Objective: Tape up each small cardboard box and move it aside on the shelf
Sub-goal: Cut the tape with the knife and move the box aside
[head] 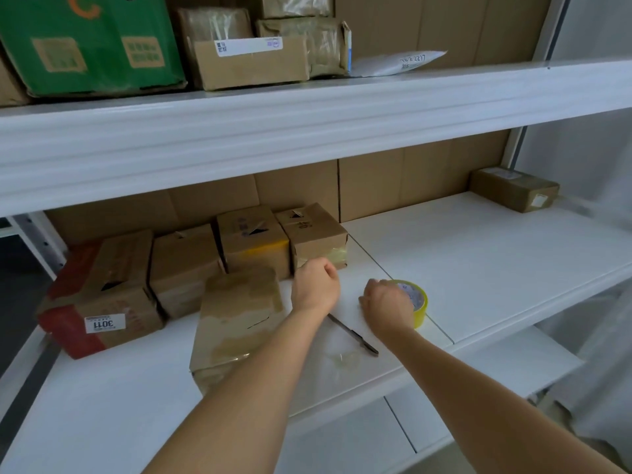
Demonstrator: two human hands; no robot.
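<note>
The right hand (386, 304) curls its fingers round the yellow tape roll (415, 301) near the shelf's (478, 261) front edge. The left hand (314, 285) hovers in a fist, holding nothing, just right of the taped cardboard box (239, 319). A knife (354, 334) lies between the forearms. Judged step: taking up tape; next calls for an untaped box.

The white shelf (478, 254) bears a row of cardboard boxes (253, 239) at back left; a taped box (236, 323) in front; a knife (354, 334); a yellow tape roll (418, 300); one lone box (514, 189) (far right corner).
</note>
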